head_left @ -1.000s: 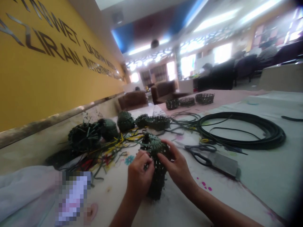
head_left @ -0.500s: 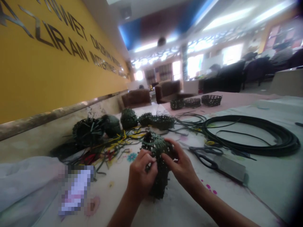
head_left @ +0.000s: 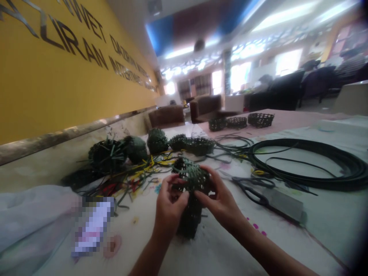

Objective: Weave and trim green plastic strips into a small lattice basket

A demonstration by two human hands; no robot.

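The clearest change is in the left hand (head_left: 169, 203). Half a second ago its thumb and forefinger were bunched together in a pinch at the front of the dark green woven basket (head_left: 188, 170); now they have parted, the fingers lifted and fanned loosely at the basket's left side, the thumb apart from them against its front. I read this as a change of hold during work on the weave, since the basket is kept in place at the lower middle of the frame. Whether the left hand has a strip between its fingers is too blurred to make out.

The right hand (head_left: 220, 195) has altered little: it clasps the basket's right side, forefinger over the upper edge and thumb on the near face, pointing toward the left thumb without meeting it.

Both forearms come in from the bottom of the frame, the left one steep, the right one slanting up from the lower right corner, so that the hands face each other just above the table (head_left: 221, 253). To the right of the hands lie black-handled scissors (head_left: 263, 200), with a large coil of dark green strip (head_left: 324, 183) beyond them.
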